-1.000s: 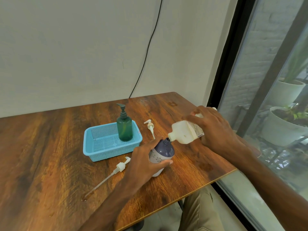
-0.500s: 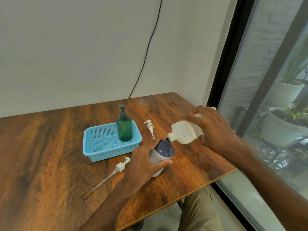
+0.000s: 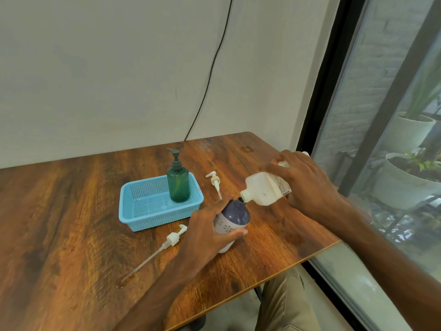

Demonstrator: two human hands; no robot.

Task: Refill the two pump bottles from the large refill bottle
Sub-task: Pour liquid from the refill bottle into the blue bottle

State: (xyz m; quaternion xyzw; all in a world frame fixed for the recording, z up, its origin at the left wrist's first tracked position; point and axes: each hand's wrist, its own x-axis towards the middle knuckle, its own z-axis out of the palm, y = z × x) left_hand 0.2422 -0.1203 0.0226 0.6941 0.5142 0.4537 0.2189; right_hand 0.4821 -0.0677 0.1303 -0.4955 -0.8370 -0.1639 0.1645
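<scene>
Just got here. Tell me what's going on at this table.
A person is refilling a bottle. The right hand tips the white refill bottle, spout at the open neck of the purple bottle, which the left hand grips on the wooden table. The green pump bottle stands in the blue basket, pump on. A long-tubed pump and a smaller pump lie loose on the table.

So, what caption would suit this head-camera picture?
The right hand tips the white refill bottle into the purple bottle held by the left hand.

The pump bottle (image 3: pixel 178 185) stands in the basket (image 3: pixel 155 219), the uncapped bottle (image 3: pixel 235 217) right of it.
</scene>
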